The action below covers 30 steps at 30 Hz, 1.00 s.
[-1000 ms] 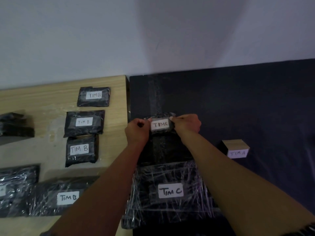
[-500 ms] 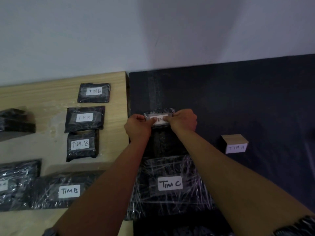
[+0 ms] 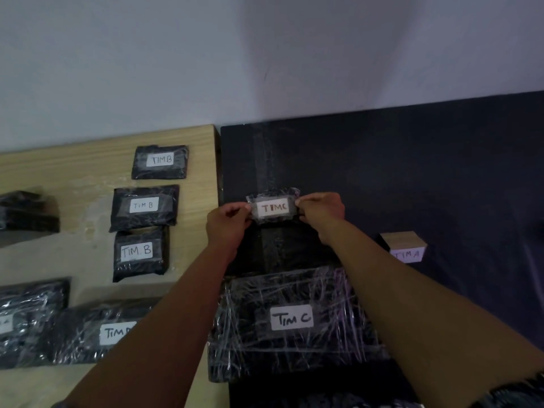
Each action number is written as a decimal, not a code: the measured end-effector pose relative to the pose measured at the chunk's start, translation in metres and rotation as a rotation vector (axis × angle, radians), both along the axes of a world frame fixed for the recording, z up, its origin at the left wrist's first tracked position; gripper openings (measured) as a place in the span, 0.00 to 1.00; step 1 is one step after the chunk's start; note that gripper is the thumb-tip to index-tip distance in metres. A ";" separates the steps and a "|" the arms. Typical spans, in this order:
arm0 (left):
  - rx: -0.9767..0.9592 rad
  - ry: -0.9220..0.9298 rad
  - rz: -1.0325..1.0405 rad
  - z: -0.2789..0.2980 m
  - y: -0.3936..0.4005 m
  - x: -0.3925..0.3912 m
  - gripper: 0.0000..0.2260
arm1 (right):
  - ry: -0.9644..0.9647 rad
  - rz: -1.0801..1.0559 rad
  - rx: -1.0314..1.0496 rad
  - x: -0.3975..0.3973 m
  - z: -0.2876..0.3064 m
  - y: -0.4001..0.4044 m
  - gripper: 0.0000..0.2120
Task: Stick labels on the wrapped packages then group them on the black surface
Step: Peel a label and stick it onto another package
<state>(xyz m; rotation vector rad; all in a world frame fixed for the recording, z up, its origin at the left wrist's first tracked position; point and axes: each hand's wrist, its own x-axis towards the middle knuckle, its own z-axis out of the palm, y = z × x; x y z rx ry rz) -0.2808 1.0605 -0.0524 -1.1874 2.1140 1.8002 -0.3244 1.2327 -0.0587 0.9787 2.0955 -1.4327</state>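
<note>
Two bare forearms reach in from the bottom edge, uncovered from wrist to near the elbow — no watch, ring or band shows on either. The left hand [image 3: 228,223] and right hand [image 3: 322,209] are bare too, ungloved. At the lower right corner, a dark sleeve [image 3: 513,391] with a fine pale pattern covers the right upper arm — its weave too blurred to read.

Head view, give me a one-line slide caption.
Both hands hold a small TIM C package over the black surface.
</note>
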 end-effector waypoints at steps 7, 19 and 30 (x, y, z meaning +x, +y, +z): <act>-0.233 0.001 -0.125 0.005 0.009 0.003 0.15 | 0.052 0.292 0.132 0.008 0.017 -0.002 0.18; -0.063 -0.047 -0.142 -0.002 -0.006 -0.006 0.07 | 0.080 0.147 0.006 0.008 0.006 0.006 0.08; -0.316 -0.062 -0.316 0.013 0.010 -0.013 0.19 | 0.038 0.347 0.150 0.013 0.018 0.000 0.20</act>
